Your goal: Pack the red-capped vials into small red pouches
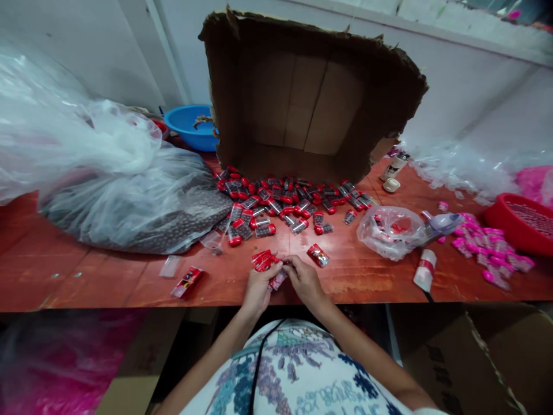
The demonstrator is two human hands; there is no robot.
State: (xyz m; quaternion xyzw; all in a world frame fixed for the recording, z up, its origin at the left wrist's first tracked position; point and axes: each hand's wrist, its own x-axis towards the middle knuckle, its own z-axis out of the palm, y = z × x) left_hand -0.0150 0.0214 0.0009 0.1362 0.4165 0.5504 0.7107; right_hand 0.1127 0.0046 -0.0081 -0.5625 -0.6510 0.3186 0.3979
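Note:
My left hand (258, 288) is closed on a small bunch of red printed labels (264, 260), which fan out above its thumb. The fingertips of my right hand (306, 281) pinch at the right side of the same bunch, and both hands meet just over the table's front edge. One stack of red printed labels (188, 282) lies to the left, while a red printed packet (318, 255) rests just beyond my right hand. Behind them spreads a pile of small clear bottles with red caps (298, 202), filled with dark beads.
A torn cardboard box (311, 98) gapes behind the bottles. At left sits a plastic bag of dark beads (142, 202), near a blue basin (192, 124). To the right are a clear bag (391, 230), a white roll (425, 271), pink-capped bottles (492, 245) and a red basin (501, 222).

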